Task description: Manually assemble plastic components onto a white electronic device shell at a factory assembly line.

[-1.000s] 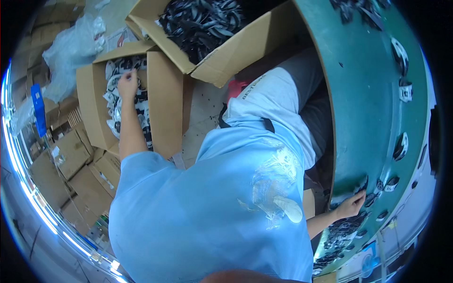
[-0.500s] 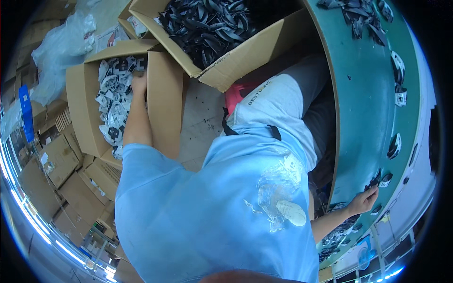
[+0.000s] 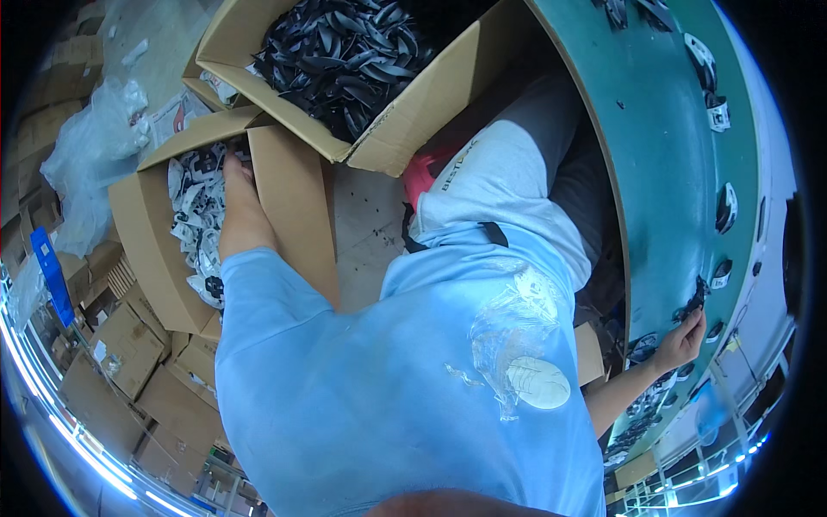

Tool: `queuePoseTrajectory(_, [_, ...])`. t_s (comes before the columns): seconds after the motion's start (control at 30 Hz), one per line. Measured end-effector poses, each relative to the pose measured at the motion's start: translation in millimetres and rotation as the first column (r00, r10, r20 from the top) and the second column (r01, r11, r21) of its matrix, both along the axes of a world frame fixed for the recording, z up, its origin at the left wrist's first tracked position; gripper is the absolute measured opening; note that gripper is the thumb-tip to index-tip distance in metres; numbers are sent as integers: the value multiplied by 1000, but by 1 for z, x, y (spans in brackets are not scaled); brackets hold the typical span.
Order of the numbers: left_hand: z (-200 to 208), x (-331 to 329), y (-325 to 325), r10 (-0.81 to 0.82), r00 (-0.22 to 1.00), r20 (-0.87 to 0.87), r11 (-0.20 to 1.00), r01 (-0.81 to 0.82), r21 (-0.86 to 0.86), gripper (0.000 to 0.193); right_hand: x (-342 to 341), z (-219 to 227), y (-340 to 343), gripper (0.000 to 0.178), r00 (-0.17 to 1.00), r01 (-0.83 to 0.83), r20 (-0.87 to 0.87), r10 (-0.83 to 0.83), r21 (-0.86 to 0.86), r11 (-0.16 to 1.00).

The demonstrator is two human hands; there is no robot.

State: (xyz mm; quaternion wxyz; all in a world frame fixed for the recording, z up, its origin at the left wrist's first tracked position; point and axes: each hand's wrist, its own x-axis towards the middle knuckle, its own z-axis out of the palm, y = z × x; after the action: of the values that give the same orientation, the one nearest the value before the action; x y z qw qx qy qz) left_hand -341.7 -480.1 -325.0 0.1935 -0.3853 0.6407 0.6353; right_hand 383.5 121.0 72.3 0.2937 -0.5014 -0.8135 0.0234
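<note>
My left hand (image 3: 234,172) reaches down into an open cardboard box (image 3: 142,250) filled with small white and black parts (image 3: 194,215). Its fingers are buried among the parts, so its grip is hidden. My right hand (image 3: 683,338) rests at the edge of the curved green table (image 3: 655,146) and pinches a small black part (image 3: 697,296). My light blue shirt (image 3: 388,388) fills the middle of the view.
A second open cardboard box (image 3: 413,103) holds several black curved pieces (image 3: 345,52). More small parts (image 3: 726,207) lie spaced along the green table. A clear plastic bag (image 3: 86,164) and stacked small cartons (image 3: 129,345) stand at the left.
My left arm has stretched further into the box and the hand has sunk among the parts. My right hand has stayed at the table's edge.
</note>
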Motion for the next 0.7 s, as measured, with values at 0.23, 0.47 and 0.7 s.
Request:
queuePoseTrajectory(0.23, [40,7,-62,136,984,-117,942,-92,324,31,-39,2,13,25,989,-112,-99,109,-19,994])
queuePoseTrajectory(0.47, [184,127,-7,161,902,-401,714,174,679,40,-110,-11,8,21,816,-396,-508,277,-141,907])
queuePoseTrajectory(0.7, [298,214,249,34,831,-556,359,509,782,47,-316,2,-76,16,455,-862,-435,777,4,507])
